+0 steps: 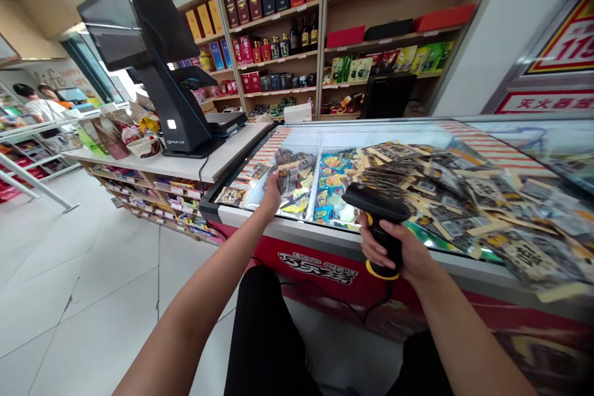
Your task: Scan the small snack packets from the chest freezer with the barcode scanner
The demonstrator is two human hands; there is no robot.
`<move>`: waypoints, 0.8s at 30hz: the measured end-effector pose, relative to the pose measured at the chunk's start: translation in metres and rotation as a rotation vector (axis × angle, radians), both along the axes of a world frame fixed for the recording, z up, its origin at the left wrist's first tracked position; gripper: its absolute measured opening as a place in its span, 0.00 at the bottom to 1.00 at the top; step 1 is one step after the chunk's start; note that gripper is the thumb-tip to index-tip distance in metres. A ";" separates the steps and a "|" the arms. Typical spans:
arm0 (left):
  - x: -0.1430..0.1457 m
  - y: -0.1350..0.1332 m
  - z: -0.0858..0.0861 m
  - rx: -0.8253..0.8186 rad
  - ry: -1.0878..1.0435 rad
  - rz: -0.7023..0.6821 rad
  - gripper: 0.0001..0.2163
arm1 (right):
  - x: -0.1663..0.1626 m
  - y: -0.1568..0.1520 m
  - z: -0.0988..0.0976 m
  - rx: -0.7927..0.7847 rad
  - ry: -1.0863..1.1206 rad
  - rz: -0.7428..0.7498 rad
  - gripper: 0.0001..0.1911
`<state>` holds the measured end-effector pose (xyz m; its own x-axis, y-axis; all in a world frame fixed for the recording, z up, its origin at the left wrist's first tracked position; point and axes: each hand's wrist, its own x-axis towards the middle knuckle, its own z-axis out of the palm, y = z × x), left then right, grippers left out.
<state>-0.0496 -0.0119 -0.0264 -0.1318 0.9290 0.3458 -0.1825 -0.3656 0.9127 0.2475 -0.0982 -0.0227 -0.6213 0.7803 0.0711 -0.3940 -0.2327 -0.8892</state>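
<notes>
My right hand (394, 244) is wrapped round the grip of a black-and-yellow handheld barcode scanner (378, 201); its cable hangs down in front of the freezer. My left hand (273, 197) is closed on a flat dark packet with a pale edge (288, 178), above the left part of the chest freezer (320, 232). Many similar dark packets with beige strips (445, 192) lie heaped on the freezer top to the right of the scanner. A smaller group of these packets (234, 195) lies at the left end of the freezer top. Blue and yellow packs (331, 179) show through the glass.
On the left a counter (204, 164) carries a point-of-sale terminal (180, 99) and a bowl (145, 146). Shelves of boxes and bottles (278, 43) stand behind the freezer. Two people (44, 102) are far left, near a white metal rail (32, 176).
</notes>
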 end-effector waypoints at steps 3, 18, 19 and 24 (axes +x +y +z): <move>0.022 -0.019 -0.003 0.405 0.485 0.000 0.30 | 0.021 -0.022 -0.010 -0.019 0.108 0.048 0.22; 0.212 -0.014 0.030 0.920 1.408 -0.161 0.21 | 0.195 -0.120 -0.029 0.057 0.339 -0.712 0.18; 0.221 -0.012 0.030 0.933 1.433 -0.170 0.20 | 0.206 -0.125 -0.029 0.049 0.331 -0.749 0.18; 0.245 -0.014 0.020 0.880 1.528 -0.177 0.20 | 0.224 -0.137 -0.030 -0.001 0.376 -0.886 0.18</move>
